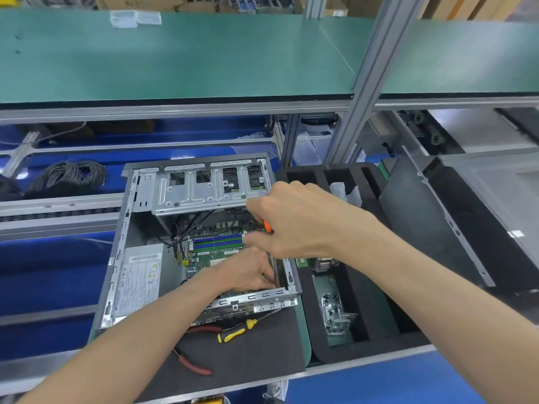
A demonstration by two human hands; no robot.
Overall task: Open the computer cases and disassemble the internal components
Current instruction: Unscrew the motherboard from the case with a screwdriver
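In the head view, an open computer case (186, 237) of bare grey sheet metal lies on its side in the middle of the frame, resting on a dark foam mat (248, 354). Inside it, a green motherboard (213, 255) shows blue and green memory slots, with black cables running up toward a perforated, stamped-steel drive cage (204, 188) at the case's upper edge. A boxy grey power supply (140, 278) with a white label sits in the case's lower left.

The right hand (294, 220), centre right of the frame, is curled around a screwdriver (267, 226) with an orange handle; only a short piece of the handle shows between the fingers. The left hand (248, 272) reaches into the case's lower right corner, its fingers bent down against the board beside the case wall; whether they pinch anything I cannot tell.

On the mat below the case lie a yellow-handled screwdriver (233, 333) and red-handled pliers (192, 364). Right of the case stands a black foam tray (306, 176) with long rectangular slots; one slot holds a clear plastic and metal part (335, 313). A flat dark metal side panel (431, 217) leans at the far right. A coil of dark cable (70, 173) lies at the left, under a smooth green shelf (175, 53).
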